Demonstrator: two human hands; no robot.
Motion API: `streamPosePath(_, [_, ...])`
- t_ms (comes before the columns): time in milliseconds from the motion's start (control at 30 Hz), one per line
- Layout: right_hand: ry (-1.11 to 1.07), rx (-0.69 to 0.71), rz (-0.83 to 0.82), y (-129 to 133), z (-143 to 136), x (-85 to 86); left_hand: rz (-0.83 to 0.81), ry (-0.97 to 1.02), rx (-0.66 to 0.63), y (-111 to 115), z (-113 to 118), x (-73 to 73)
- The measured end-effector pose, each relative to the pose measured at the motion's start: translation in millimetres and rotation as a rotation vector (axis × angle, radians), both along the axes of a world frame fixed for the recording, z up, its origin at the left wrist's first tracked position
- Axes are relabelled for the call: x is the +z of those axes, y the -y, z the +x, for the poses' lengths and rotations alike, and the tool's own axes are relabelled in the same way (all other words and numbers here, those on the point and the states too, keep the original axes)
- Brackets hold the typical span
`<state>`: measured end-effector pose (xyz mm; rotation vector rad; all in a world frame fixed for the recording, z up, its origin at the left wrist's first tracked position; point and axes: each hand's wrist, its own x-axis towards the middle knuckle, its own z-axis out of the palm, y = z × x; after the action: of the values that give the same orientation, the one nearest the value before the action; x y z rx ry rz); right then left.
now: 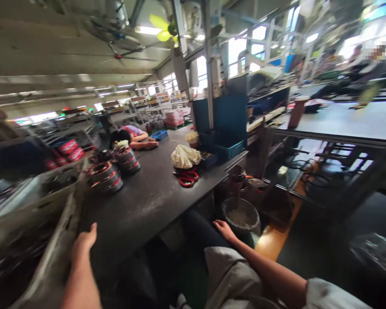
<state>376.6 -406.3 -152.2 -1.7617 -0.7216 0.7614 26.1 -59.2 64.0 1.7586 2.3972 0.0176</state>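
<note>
My left hand (83,242) rests at the near edge of a dark worktable (148,201), fingers together and holding nothing, beside a grey crate (51,257) on its left. My right hand (224,229) lies flat on my dark trouser leg below the table's edge, empty, with a grey bucket (241,214) just beyond it. Stacks of round wound coils with red trim (107,175) stand farther along the table. A red-handled tool (188,178) and a bundle of pale cloth (185,156) lie near the table's right edge.
A person (133,137) leans with their head down on the far end of the table. Blue bins (227,150) and a blue panel stand at the back right. Another long bench (341,120) runs on the right, with cables and an orange floor strip (276,236) under it.
</note>
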Motion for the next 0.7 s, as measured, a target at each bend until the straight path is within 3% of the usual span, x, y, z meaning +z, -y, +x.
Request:
streamPosePath(100, [0.042,0.020,-0.023,8,4,0.7,0.081,0.105,-0.104,3,-26,-12.7])
streamPosePath(333, [0.060,-0.013,-0.102,25,15,7.1,0.123,0.130,-0.107,3,-20,-24.4])
streamPosePath(700, [0.030,-0.158,-0.110,55,27,28.3,0.154,0.197,-0.089,4,-22,-30.7])
